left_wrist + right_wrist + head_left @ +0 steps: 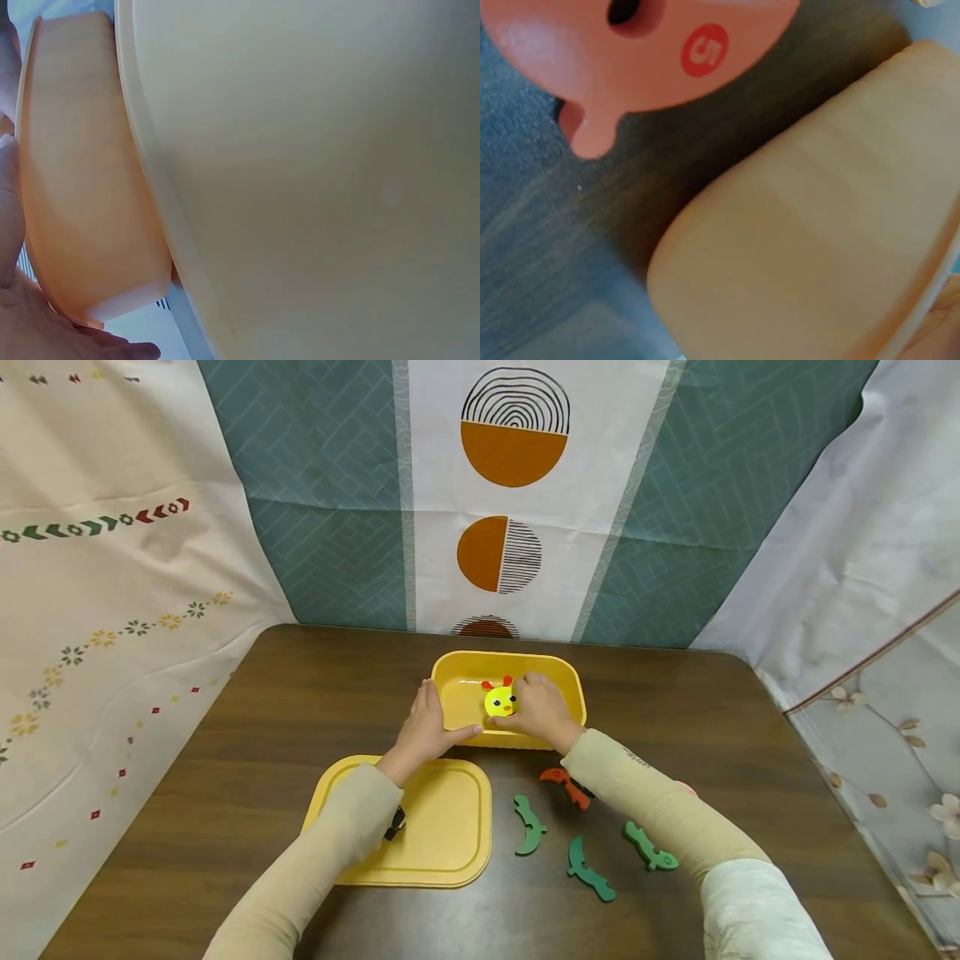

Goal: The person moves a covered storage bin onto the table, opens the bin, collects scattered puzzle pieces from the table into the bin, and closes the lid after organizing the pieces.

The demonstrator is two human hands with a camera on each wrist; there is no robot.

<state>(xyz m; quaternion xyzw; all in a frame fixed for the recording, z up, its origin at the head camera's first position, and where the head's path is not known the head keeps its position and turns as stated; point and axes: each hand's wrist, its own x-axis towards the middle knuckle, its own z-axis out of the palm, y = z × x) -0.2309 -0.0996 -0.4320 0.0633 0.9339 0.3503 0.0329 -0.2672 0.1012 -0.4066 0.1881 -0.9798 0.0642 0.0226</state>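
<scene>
A yellow box stands at the back middle of the table. My left hand rests against its left front corner, thumb stretched along the front rim; the left wrist view shows spread fingers beside the box wall. Inside the box, my right hand grips a round yellow animal-face piece with red tips on top. Part of that piece is hidden by the hand. In the right wrist view, only a sliver of my right hand shows past the box wall.
Left of centre lies a yellow lid, with a small black item partly behind my left sleeve. Green pieces and a red-orange piece lie front right. A red piece marked 5 lies near the box.
</scene>
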